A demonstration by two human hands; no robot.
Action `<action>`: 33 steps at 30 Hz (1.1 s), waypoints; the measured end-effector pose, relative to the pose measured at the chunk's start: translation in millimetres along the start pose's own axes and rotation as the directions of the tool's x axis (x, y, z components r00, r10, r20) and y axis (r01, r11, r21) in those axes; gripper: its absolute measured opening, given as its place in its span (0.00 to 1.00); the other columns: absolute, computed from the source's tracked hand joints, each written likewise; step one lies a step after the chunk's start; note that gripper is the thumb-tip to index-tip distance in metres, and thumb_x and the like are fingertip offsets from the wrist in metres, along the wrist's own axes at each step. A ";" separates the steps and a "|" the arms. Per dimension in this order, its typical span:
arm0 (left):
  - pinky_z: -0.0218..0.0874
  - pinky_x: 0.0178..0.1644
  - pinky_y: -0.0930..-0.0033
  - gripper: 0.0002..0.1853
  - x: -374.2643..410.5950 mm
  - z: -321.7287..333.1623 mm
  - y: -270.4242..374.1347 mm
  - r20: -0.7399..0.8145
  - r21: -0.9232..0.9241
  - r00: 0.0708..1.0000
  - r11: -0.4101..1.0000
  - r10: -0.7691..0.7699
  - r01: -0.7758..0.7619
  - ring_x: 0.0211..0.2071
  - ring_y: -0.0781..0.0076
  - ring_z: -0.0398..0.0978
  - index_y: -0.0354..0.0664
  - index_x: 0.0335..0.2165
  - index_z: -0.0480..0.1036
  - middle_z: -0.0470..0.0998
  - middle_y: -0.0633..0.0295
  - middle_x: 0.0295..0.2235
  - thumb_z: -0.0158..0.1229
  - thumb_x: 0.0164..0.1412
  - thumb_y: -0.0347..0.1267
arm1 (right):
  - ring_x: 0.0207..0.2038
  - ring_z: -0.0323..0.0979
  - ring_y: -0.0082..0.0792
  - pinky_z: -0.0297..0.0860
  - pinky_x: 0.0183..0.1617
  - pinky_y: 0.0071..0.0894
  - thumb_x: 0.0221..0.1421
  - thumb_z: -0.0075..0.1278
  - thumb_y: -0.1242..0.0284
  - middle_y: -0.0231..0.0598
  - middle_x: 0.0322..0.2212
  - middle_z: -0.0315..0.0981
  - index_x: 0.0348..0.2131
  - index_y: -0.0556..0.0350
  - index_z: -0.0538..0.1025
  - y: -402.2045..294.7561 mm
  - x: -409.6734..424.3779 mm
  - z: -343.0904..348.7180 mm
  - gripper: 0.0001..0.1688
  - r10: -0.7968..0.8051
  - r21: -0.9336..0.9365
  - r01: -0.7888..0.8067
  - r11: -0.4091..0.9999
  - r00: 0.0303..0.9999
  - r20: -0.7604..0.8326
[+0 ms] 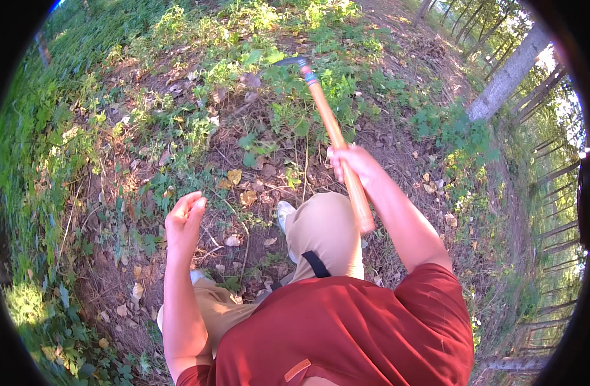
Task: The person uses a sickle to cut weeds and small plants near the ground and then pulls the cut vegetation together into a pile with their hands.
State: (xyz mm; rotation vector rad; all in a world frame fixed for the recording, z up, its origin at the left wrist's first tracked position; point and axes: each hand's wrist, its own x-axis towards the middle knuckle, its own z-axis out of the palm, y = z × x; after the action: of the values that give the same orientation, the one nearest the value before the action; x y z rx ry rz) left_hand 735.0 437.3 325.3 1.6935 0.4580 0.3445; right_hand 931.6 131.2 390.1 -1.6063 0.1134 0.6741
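Observation:
My right hand (pixel 353 165) is closed around the wooden handle of a sickle (pixel 332 120), whose butt end hangs over my right knee. The sickle's dark metal blade (pixel 290 61) points left, over or among low green weeds (pixel 295 84); whether it touches them I cannot tell. Red and blue bands wrap the handle just below the blade. My left hand (pixel 185 212) is raised at the left with its fingers curled, and nothing shows in it. Whether its fingertips meet is hard to see.
Dry leaves (pixel 249 198), twigs and weeds cover the ground before me. A pale tree trunk (pixel 509 72) rises at the upper right, with rows of thinner trunks beyond it. Dense green growth (pixel 24 159) lines the left side. My shoe (pixel 284 212) stands on the soil.

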 end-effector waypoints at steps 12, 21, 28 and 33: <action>0.60 0.39 0.79 0.14 0.5 1.3 -3.2 0.047 0.096 0.994 0.991 -0.097 0.092 0.34 0.80 0.69 0.31 0.41 0.69 0.75 0.61 0.33 0.50 0.56 0.28 | 0.15 0.61 0.32 0.63 0.20 0.33 0.46 0.46 0.76 0.36 0.13 0.58 0.21 0.52 0.63 86.9 155.2 -96.7 0.07 0.096 0.648 0.150 0.747 0.940 -0.328; 0.61 0.41 0.79 0.15 20.4 38.4 -9.7 0.177 0.207 0.966 0.967 -0.187 0.149 0.35 0.79 0.70 0.31 0.42 0.68 0.75 0.60 0.35 0.51 0.55 0.27 | 0.12 0.60 0.26 0.62 0.16 0.27 0.46 0.49 0.74 0.28 0.11 0.60 0.18 0.51 0.63 185.0 184.9 -41.2 0.10 0.391 0.561 -0.415 0.717 0.905 0.169; 0.63 0.40 0.75 0.17 26.1 41.6 -26.0 0.164 0.336 0.972 0.936 -0.167 0.104 0.33 0.77 0.72 0.35 0.43 0.69 0.76 0.57 0.35 0.53 0.54 0.31 | 0.11 0.59 0.23 0.60 0.15 0.22 0.48 0.48 0.72 0.27 0.11 0.60 0.18 0.50 0.64 204.9 136.1 -94.9 0.10 0.357 0.431 -0.420 0.799 0.907 0.222; 0.63 0.39 0.75 0.18 14.6 42.4 -10.6 0.144 0.389 0.974 0.915 -0.176 0.108 0.33 0.77 0.72 0.34 0.42 0.69 0.76 0.57 0.33 0.53 0.54 0.33 | 0.12 0.57 0.19 0.58 0.15 0.21 0.50 0.47 0.71 0.24 0.13 0.60 0.18 0.48 0.63 192.7 69.9 -111.4 0.11 0.462 0.549 -0.535 0.642 0.842 0.280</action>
State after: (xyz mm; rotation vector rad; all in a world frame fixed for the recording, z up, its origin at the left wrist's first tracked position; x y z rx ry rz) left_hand 766.7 409.1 307.2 2.0330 0.5376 -0.0071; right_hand 941.5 16.1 187.5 -0.8827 0.6554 1.0325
